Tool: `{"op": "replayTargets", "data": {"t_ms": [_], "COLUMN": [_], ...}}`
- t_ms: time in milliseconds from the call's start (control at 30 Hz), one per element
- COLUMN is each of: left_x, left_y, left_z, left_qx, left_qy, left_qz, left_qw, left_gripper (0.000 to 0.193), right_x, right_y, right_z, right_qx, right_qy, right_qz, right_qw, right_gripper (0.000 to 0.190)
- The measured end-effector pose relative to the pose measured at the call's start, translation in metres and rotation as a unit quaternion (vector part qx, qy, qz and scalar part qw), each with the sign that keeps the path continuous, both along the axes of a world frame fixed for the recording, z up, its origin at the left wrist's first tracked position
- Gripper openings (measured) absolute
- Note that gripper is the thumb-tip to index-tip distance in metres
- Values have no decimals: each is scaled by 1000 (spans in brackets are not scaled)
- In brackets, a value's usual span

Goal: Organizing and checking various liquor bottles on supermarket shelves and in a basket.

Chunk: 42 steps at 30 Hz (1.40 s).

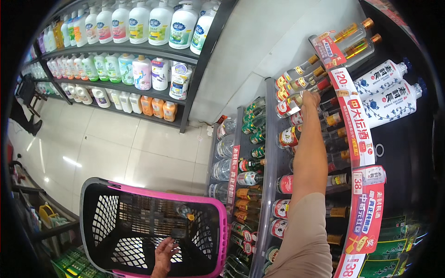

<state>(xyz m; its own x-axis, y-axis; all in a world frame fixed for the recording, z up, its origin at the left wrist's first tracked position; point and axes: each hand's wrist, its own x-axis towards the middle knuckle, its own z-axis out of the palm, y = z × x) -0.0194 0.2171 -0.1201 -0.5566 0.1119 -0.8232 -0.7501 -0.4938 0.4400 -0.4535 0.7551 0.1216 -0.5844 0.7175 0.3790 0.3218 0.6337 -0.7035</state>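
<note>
On the upper part of the liquor shelf, my right hand [310, 101] is around a red-capped glass bottle [289, 107] with a red and white label. The arm covers part of the bottles behind it. My left hand [164, 255] is over the near side of a black shopping basket [224, 239] with a pink rim. Its fingers are bent and somewhat apart, and nothing shows in them. Inside the basket lies a small clear bottle [183, 210] with a yellow cap. More glass bottles [299, 82] lean beside the one in my right hand.
Lower tiers hold green-labelled bottles [253, 121] and large clear bottles [222, 149]. Price signs [353, 121] edge the upper tier, with blue-and-white bottles [391, 100] behind. Across the tiled floor [104, 139] stands a rack [191, 83] of pump bottles. A person's shoe [35, 127] shows far left.
</note>
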Motion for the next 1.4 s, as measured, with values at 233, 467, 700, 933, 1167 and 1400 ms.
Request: {"op": "replayTargets", "data": {"t_ms": [233,467,700,933,1167,1400], "left_x": [-3,2,1,5,3,-1], "left_y": [1,-1,1,1,5,2], "left_z": [2,3,-2,-2,1,1], "left_qx": [0,5,20,9,9,11], "left_qy": [-8,-8,2,-10,-15,-9], "left_qz": [5,15,19,6,3,3], "left_qw": [1000,1000,1000,1000,1000,1000], "left_gripper": [39,39,39,41,41,38], "right_x": [2,-14,-11,1,-2,-5], "right_y": [-14,16,14,-18,-11,-1], "right_z": [-13,-30,-26,-17,-16,-23], "right_qx": [-6,-30,-63,-67,-50,-31], "right_qy": [40,52,50,64,32,53], "right_qz": [-97,-99,-97,-82,-73,-71], "right_qw": [994,993,992,992,996,996], "right_gripper": [44,48,51,54,54,59]}}
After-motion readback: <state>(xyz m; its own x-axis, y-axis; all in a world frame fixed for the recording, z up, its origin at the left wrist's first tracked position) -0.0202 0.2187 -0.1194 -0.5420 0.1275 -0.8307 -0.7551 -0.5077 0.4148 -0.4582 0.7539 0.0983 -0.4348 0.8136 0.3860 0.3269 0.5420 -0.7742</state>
